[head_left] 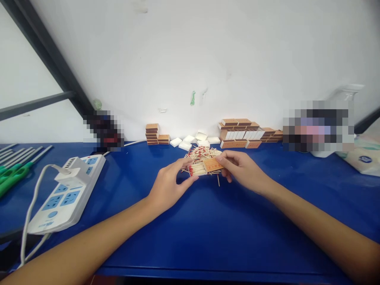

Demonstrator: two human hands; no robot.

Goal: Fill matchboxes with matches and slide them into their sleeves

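Note:
My left hand (170, 180) grips the sides of a matchbox tray (196, 170) between thumb and fingers. Red-tipped matches lie side by side in that tray. From the other side, my right hand (240, 168) pinches an orange matchbox sleeve (213, 163), which covers the tray's right part. The red match heads point toward my left hand. Just behind the box lies a heap of loose matches (204, 151), partly hidden by the box and my fingers. One stray match (218, 181) rests in front, near my right fingers.
White matchbox trays (184, 145) lie by the wall. Stacked matchboxes stand left (152, 134) and right (234, 143) of them. A power strip (71, 194) with a white cable and green-handled tools (18, 174) are at left; a plastic package (362, 154) is at right.

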